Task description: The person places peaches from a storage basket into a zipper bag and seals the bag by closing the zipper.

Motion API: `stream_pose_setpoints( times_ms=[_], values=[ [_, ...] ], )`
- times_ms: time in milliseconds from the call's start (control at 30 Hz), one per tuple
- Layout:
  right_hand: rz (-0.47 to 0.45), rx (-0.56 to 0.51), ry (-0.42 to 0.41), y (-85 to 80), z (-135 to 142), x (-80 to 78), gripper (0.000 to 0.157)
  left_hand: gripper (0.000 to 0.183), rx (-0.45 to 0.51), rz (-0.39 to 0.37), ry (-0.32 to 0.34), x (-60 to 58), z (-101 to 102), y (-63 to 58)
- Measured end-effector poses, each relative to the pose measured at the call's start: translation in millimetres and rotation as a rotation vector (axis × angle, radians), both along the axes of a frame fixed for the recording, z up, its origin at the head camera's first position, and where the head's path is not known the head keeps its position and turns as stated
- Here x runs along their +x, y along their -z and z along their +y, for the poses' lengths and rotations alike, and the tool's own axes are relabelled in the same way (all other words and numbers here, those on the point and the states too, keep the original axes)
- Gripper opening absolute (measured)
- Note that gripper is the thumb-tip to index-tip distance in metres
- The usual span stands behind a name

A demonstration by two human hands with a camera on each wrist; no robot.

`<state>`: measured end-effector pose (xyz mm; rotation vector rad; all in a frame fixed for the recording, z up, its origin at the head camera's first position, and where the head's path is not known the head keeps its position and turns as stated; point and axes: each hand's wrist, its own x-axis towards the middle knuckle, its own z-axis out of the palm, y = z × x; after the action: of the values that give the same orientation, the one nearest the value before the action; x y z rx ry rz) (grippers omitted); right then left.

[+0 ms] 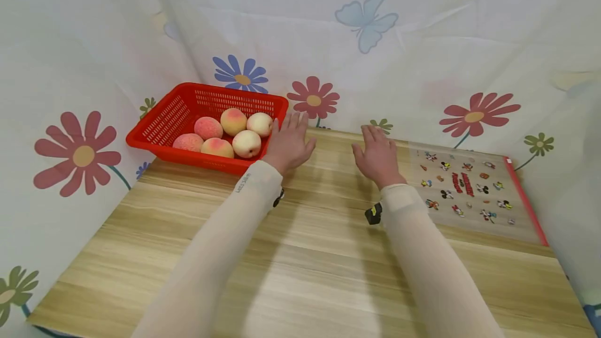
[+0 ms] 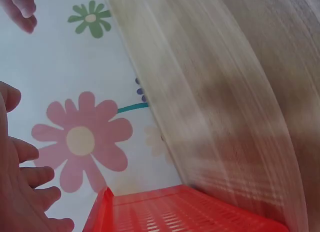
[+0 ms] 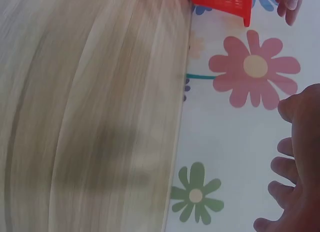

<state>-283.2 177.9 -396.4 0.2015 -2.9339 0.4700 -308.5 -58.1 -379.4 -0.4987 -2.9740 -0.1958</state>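
Both hands hover over the wooden table with straight fingers and nothing in them. My left hand [image 1: 289, 142] is beside the right end of a red plastic basket [image 1: 155, 146], partly in front of it; whether it touches the rim I cannot tell. Several peaches lie in the basket, some pink like this peach [image 1: 208, 128], others pale like this cream one [image 1: 246, 143]. My right hand [image 1: 377, 155] is just left of a clear zip pouch [image 1: 474, 192] printed with cartoon figures, which lies flat. In the right wrist view, the right hand's fingers [image 3: 285, 168] are spread apart.
The wooden table [image 1: 310, 254] carries the basket at its back left and the pouch at its back right. A white curtain [image 1: 399, 77] with printed flowers and a butterfly hangs close behind the table and at its sides.
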Motion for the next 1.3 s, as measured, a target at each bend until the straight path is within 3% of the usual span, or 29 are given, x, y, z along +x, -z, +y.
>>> stream_pose_setpoints(
  times_ms=[400, 833, 1300],
  values=[
    [0.036, -0.035, -0.055, 1.1, -27.5, -3.5, 0.062, 0.072, 0.019, -0.027, -0.054, 1.2, -19.5, -6.9],
    [0.05, -0.045, -0.103, 2.2, -63.2, -7.4, 0.063, 0.072, 0.073, -0.048, -0.089, 12.4, -44.9, -11.9],
    [0.034, -0.063, -0.123, -0.8, -83.9, -10.1, 0.064, 0.07, 0.101, -0.007, -0.133, 12.1, -74.9, -12.6]
  ],
)
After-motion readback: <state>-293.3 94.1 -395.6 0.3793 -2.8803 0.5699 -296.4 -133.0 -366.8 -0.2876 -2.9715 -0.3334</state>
